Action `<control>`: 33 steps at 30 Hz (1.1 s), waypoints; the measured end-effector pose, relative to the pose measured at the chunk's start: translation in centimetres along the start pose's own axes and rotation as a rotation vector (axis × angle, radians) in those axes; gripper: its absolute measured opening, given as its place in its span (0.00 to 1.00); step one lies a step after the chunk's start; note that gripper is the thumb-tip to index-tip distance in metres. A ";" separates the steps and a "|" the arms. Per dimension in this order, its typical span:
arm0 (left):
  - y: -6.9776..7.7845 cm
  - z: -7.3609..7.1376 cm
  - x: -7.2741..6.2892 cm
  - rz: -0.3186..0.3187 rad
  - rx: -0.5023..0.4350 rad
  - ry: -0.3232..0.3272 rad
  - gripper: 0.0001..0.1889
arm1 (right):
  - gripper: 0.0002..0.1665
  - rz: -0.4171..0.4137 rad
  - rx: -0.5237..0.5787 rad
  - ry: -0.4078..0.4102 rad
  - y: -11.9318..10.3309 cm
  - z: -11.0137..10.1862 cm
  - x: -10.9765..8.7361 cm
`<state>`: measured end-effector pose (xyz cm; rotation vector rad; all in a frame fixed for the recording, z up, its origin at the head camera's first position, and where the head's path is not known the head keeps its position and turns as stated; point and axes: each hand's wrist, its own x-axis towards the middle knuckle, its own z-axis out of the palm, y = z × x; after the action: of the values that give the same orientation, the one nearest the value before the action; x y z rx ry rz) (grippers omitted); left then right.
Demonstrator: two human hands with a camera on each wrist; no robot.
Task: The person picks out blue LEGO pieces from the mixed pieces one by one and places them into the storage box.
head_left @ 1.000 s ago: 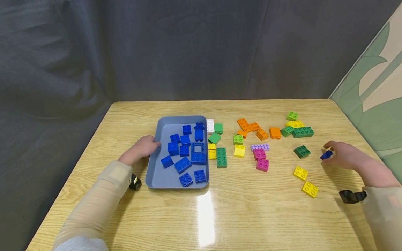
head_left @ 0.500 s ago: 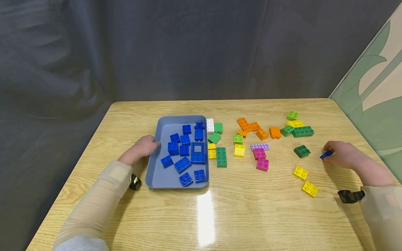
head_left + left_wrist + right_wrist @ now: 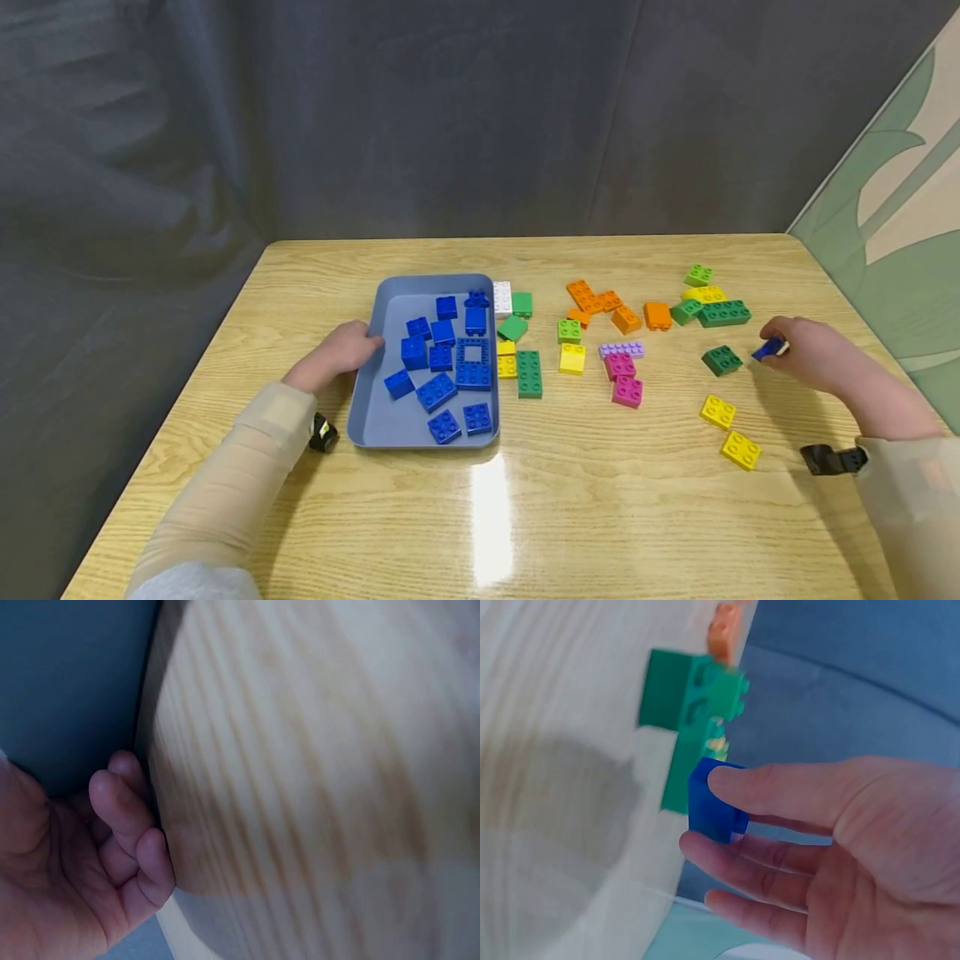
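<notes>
In the head view my left hand [image 3: 341, 348] holds the left side of a grey-blue tray [image 3: 386, 423], thumb over the rim. The left wrist view shows that hand's fingers [image 3: 124, 806] curled at the tray's outer wall [image 3: 67, 682]. Several blue building bricks [image 3: 437, 392] lie inside the tray. Far to the right, my right hand [image 3: 813, 354] pinches a small blue brick [image 3: 767, 349] between thumb and fingers. Seen from the right wrist, this brick [image 3: 711, 802] has a slanted side and is held above the table, with green bricks [image 3: 664, 690] beyond it.
Loose bricks lie right of the tray: green [image 3: 529, 374], yellow [image 3: 572, 358], pink [image 3: 627, 392], lilac [image 3: 621, 351] and orange [image 3: 657, 316]. A dark green brick [image 3: 722, 361] sits just left of my right hand. Dark cloth [image 3: 450, 125] stands behind the table.
My right hand has closed its fingers on the small blue brick and lifted it, moving slightly left and away from me. The left hand and tray stay in place.
</notes>
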<state>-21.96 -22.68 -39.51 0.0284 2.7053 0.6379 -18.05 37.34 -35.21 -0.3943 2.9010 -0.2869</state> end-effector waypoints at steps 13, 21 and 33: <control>0.0 -0.1 0.0 -0.008 -0.013 -0.007 0.17 | 0.19 -0.099 -0.084 0.066 -6.4 -2.1 1.6; 0.0 0.0 0.0 -0.012 -0.009 -0.016 0.16 | 0.23 -0.182 -0.163 0.117 -10.6 -2.6 2.5; 0.1 0.0 0.0 -0.014 -0.017 -0.016 0.17 | 0.22 -0.353 -0.197 0.182 -15.7 -2.7 3.7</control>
<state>-21.97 -22.65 -39.44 0.0101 2.6820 0.6531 -18.32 21.88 -29.86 -0.9649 3.0336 -0.0902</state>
